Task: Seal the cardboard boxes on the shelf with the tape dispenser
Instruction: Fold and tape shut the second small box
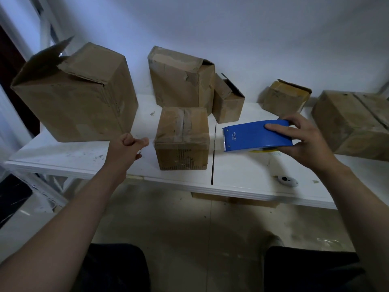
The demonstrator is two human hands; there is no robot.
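R hand [305,140] grips blue plastic tape dispenser [256,135] round its back end, toothed edge pointing toward L hand [128,144]. L hand is curled, thumb on forefinger, and seems to pinch end of faint clear tape strip [216,142]; hard to confirm. Small brown cardboard cube box [182,131] sits on white shelf [242,178] btwn both hands, just beside L thumb. Step, prob.: lay strip over box. Keep tape taut, level, centred on flap seam; press down w/ L hand before tearing on teeth.

blue dispenser [256,135] horiz, sm box [182,138] taped
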